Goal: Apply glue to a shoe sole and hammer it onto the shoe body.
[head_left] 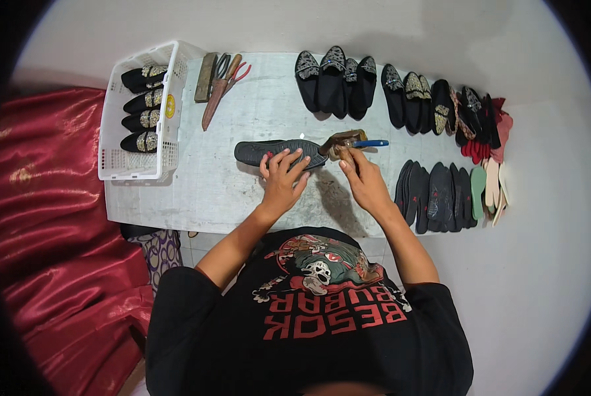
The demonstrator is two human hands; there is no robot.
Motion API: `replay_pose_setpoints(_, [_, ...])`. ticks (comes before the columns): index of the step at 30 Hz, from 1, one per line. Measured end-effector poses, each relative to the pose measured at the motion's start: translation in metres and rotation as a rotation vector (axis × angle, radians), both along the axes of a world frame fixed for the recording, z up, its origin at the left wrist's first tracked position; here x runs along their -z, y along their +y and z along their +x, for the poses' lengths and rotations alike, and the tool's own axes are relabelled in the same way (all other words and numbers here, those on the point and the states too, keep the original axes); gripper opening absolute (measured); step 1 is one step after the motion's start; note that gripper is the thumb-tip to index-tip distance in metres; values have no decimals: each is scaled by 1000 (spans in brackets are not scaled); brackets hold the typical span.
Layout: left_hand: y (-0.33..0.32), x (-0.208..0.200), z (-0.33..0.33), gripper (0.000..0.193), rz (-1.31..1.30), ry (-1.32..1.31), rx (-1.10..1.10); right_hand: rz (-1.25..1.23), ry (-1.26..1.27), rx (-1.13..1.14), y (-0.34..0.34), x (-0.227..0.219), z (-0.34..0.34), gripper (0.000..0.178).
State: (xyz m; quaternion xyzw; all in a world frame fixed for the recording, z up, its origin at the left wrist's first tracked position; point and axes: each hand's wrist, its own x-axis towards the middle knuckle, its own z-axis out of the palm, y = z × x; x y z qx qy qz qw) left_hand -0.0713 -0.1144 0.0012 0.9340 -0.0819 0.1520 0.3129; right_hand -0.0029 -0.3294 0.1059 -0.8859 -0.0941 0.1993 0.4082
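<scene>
A black shoe (248, 153) lies sole up near the middle of the table, its toe end to the left. My left hand (285, 177) rests over the sole with its fingers spread, pressing it from the near side. At the shoe's right end, my right hand (366, 183) is closed around a brown hammer-like tool (328, 144); its exact kind is partly hidden by the fingers. Just behind that tool sits a yellowish-brown container (357, 134), with a blue handle (374, 143) crossing it. Whether the tool touches the sole I cannot tell.
A white basket (105, 148) holding embellished black shoes stands left. Pliers (239, 71) and a grey block (205, 78) lie beside it. Several finished shoes (332, 86) line the far edge. Black soles (440, 198) and a green insole (478, 191) lie at right.
</scene>
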Motion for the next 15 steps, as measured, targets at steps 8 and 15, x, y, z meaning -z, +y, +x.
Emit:
replay_pose_setpoints(8, [-10,15,1,33,-8,26,-111,259,-157,38,5,4,23,39])
replay_pose_setpoints(15, [2,40,3,40,-41,-48,-27,331,-114,120,-2,-1,24,39])
